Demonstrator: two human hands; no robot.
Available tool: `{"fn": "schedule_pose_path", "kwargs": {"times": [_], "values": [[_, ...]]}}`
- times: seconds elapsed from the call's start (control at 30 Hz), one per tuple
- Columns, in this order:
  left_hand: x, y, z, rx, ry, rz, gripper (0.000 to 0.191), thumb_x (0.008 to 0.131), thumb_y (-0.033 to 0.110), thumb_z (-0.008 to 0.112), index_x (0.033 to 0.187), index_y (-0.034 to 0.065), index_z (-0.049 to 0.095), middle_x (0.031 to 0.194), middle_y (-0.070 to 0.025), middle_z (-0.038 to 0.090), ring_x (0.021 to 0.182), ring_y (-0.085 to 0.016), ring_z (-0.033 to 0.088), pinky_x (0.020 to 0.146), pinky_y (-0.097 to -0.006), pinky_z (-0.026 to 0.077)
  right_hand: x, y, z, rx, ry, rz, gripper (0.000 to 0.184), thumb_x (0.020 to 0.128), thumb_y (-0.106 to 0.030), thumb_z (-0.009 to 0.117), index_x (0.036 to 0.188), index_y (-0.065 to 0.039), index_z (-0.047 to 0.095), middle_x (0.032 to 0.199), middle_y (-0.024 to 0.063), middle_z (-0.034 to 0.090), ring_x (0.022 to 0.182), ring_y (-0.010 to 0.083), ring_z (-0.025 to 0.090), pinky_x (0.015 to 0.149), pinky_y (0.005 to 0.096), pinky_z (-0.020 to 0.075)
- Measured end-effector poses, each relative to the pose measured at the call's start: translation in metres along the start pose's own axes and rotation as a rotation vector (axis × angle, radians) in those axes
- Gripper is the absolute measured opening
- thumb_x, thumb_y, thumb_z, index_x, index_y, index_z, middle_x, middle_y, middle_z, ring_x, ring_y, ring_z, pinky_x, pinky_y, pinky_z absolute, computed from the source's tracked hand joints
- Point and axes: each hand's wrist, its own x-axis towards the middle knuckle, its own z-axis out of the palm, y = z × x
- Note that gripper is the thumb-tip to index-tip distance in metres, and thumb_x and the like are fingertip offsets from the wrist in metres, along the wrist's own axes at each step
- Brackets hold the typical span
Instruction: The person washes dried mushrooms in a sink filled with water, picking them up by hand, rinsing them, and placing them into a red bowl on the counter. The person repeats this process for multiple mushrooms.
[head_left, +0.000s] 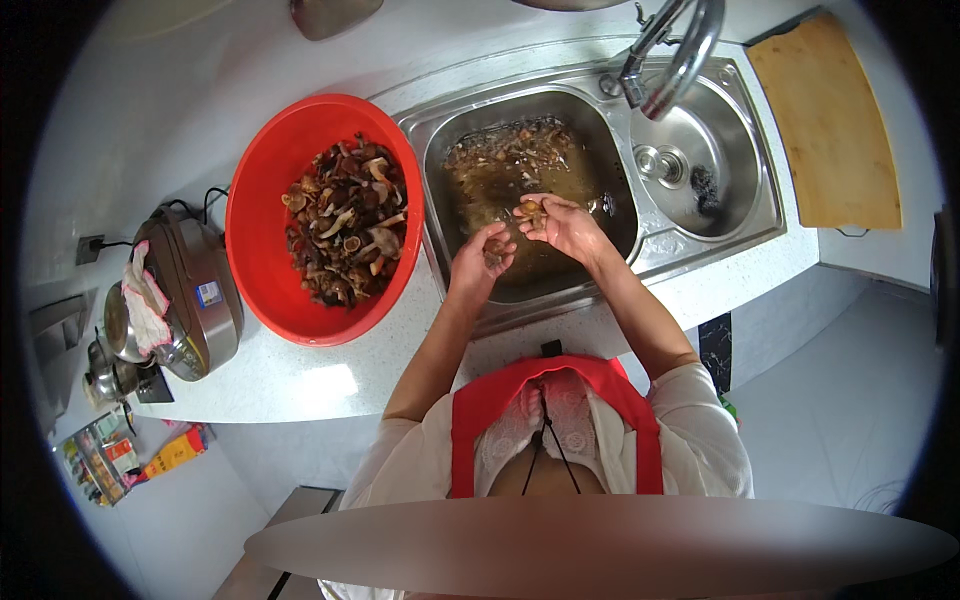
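Over the larger basin of the steel sink (628, 176), my left hand (482, 259) holds a small brownish mushroom (494, 253) in its curled fingers. Just to its right, my right hand (562, 225) is turned palm up with a yellow-brown mushroom (532, 214) on its fingers. Murky brown water (551, 266) stands in the basin below both hands. Bits of mushroom and debris (517, 146) float toward the basin's far side. Left of the sink, a red plastic basin (259, 225) holds a heap of wet brown mushrooms (349, 225).
A chrome faucet (679, 67) arches over the smaller round basin (731, 135), where a dark scouring pad (704, 190) lies near the drain strainer (664, 166). A wooden cutting board (832, 127) is at the right. A rice cooker (202, 292) with a cloth (145, 304) stands at the left.
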Motion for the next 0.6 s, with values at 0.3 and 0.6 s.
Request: {"fn": "schedule_pose_path", "kwargs": {"times": [0.3, 0.6], "values": [[-0.014, -0.001, 0.028, -0.167, -0.236, -0.078, 0.034, 0.094, 0.036, 0.033, 0.110, 0.0124, 0.051, 0.102, -0.0024, 0.057, 0.094, -0.016, 0.052, 0.078, -0.0353, 0.043, -0.052, -0.006, 0.060, -0.310, -0.085, -0.119, 0.040, 0.083, 0.007, 0.045, 0.123, 0.005, 0.042, 0.117, 0.0175, 0.052, 0.104, 0.0276, 0.056, 0.089, 0.0356, 0.0463], [-0.008, -0.019, 0.029, -0.417, -0.434, -0.199, 0.032, 0.089, 0.030, 0.042, 0.102, 0.0066, 0.058, 0.100, -0.0070, 0.060, 0.098, -0.024, 0.054, 0.088, -0.0403, 0.042, -0.080, 0.023, 0.117, -1.753, 0.072, -0.583, 0.046, 0.069, 0.005, 0.055, 0.114, 0.002, 0.047, 0.103, 0.0271, 0.052, 0.093, 0.0426, 0.053, 0.080, 0.0426, 0.0460]]}}
